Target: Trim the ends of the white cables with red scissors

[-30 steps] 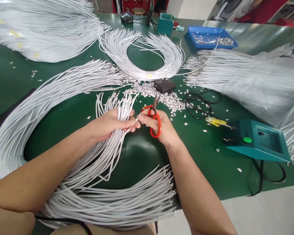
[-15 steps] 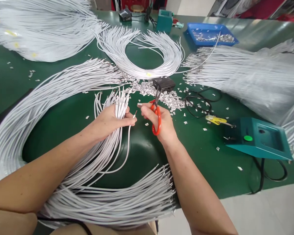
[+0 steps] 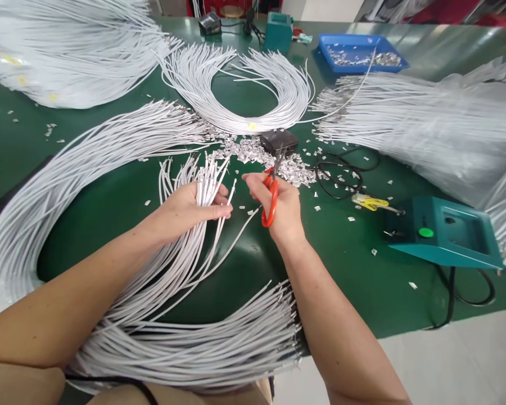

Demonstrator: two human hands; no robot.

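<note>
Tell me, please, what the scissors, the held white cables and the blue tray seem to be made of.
Scissors: blades probably steel, from their dull grey; evenly orange-red handles, likely plastic or plastic-coated.
White cables: apparently soft satin plastic or rubber sheathing, as they bend in curves.
Blue tray: likely smooth plastic, judging by its even colour.

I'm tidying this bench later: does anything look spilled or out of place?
Yes: small whitish scraps litter the green tabletop, densest by the black box, seemingly spilled, since similar bits sit in the blue tray.
</note>
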